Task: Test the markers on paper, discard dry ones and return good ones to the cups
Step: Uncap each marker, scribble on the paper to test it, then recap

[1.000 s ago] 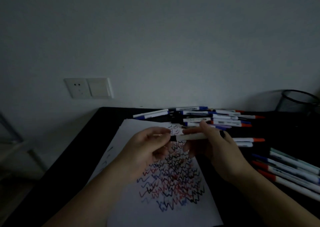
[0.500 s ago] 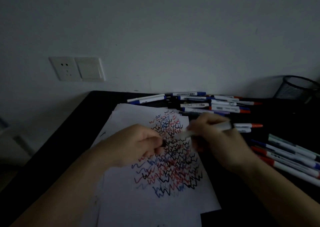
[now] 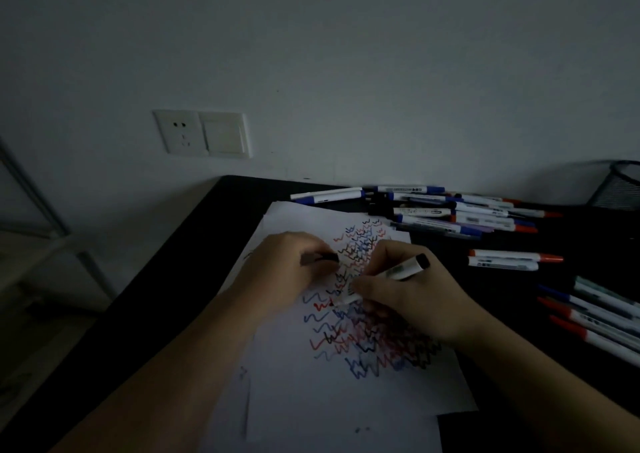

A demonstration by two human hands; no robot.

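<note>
My right hand point(image 3: 408, 293) grips a white marker with a black end point(image 3: 401, 271), its tip down on the white paper point(image 3: 332, 404), which is covered in red, blue and black zigzag scribbles. My left hand point(image 3: 287, 269) rests on the paper just left of it and holds the marker's black cap point(image 3: 327, 257) between thumb and fingers. The marker slants up to the right, its black end sticking out above my right hand.
A heap of capped markers point(image 3: 450, 210) lies at the back of the black table point(image 3: 194, 262). Two markers point(image 3: 509, 260) lie right of the paper, several more point(image 3: 602, 314) at the right edge. A black mesh cup point(image 3: 620, 184) stands far right by the wall.
The cap came off into my left hand. My right hand turned the marker and lowered its tip onto the scribbled paper. The view tilted downward.
</note>
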